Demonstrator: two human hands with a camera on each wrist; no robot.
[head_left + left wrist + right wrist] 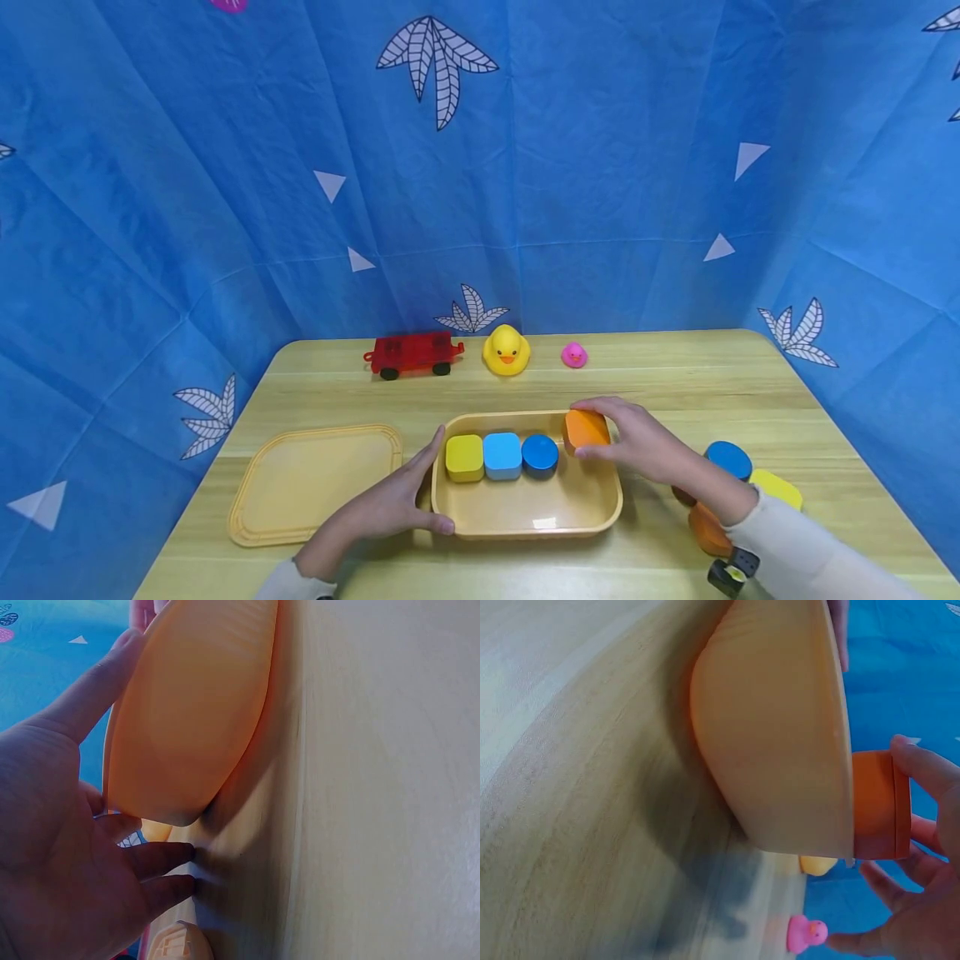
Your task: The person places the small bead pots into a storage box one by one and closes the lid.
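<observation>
A pale orange plastic box (536, 521) sits in front of me. Inside, along its far side, stand a yellow square tub (465, 458), a light blue square tub (502, 456) and a dark blue round tub (540, 456). My right hand (637, 437) pinches a small orange square tub (587, 429) between thumb and fingers, at the box's far right corner. The right wrist view shows a lid seam on this orange tub (877, 806), level with the rim. My left hand (397, 497) holds the box's left end, its thumb at the near corner and fingers along the side.
A flat lid (318, 483) lies left of the box. Blue (727, 458), yellow (776, 487) and orange (708, 529) pieces sit partly behind my right forearm. Along the back stand a red toy wagon (412, 354), a yellow duck (506, 352) and a small pink duck (574, 356).
</observation>
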